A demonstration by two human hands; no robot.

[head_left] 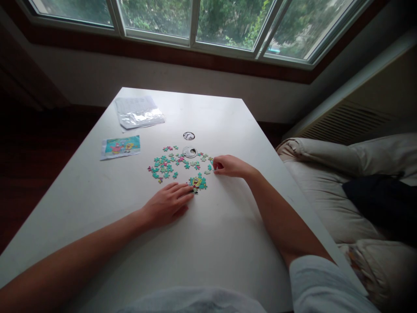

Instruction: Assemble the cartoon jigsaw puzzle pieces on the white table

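Since the joined puzzle section (196, 182) lies nearer than the loose pieces (166, 175), the left grip (167, 202), fingers extended, seemingly steadies its left edge; whether the curled right grip (230, 166) clamps a piece, I cannot tell.

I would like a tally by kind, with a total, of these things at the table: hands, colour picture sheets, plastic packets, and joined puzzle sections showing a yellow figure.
Hands: 2 (left hand, right hand)
Colour picture sheet: 1
Plastic packet: 1
Joined puzzle section: 1
Total: 5
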